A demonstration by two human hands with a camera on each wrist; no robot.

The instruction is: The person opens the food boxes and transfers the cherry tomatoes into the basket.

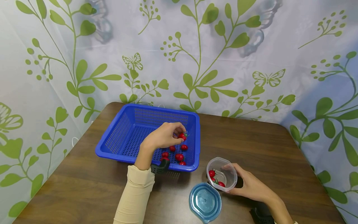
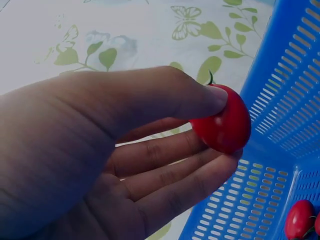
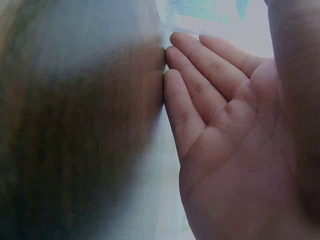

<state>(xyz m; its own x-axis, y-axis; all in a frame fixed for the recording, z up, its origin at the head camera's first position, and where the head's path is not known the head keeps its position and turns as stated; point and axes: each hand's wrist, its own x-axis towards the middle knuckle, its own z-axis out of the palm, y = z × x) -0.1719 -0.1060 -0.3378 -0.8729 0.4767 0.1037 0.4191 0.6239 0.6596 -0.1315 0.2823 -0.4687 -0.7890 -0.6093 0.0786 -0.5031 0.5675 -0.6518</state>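
My left hand is over the right half of a blue plastic basket, pinching a cherry tomato between thumb and fingertips. A bit of green stem shows on it in the left wrist view. Several more cherry tomatoes lie on the basket's floor below. My right hand grips a clear plastic container by its right side, its opening tilted towards the head camera. A few cherry tomatoes sit inside. In the right wrist view only the palm and fingers show well; the container is barely visible.
A round teal lid lies on the brown wooden table, just in front of the container. Behind the table hangs a white cloth with green leaves and butterflies. Dark wrist straps sit on both wrists.
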